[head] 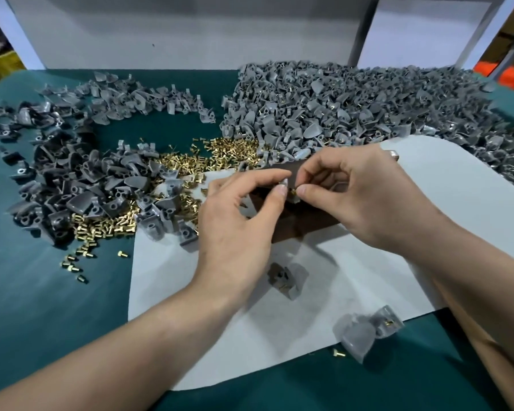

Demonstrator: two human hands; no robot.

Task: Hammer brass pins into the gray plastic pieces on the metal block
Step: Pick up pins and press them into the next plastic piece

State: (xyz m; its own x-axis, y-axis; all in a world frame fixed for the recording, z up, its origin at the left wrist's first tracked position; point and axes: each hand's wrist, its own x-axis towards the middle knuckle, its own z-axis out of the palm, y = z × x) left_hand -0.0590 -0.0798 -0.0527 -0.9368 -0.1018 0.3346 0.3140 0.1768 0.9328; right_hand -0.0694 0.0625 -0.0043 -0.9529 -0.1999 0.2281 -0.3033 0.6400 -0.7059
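My left hand (244, 215) and my right hand (356, 194) meet fingertip to fingertip over the dark metal block (306, 223) on the white sheet. A small brass pin (293, 191) is pinched by my right thumb and forefinger. My left thumb and forefinger hold a gray plastic piece (291, 199) on the block, mostly hidden by the fingers. A dark bar-like tool (279, 168) runs behind my right hand, with a silvery end (393, 155) showing past the knuckles.
Loose gray pieces are heaped at the left (72, 185) and in a large pile at the back right (353, 108). Brass pins (220, 149) lie scattered between them. Two gray pieces (288, 277) (365, 330) lie on the white sheet (442, 232). A white board stands behind.
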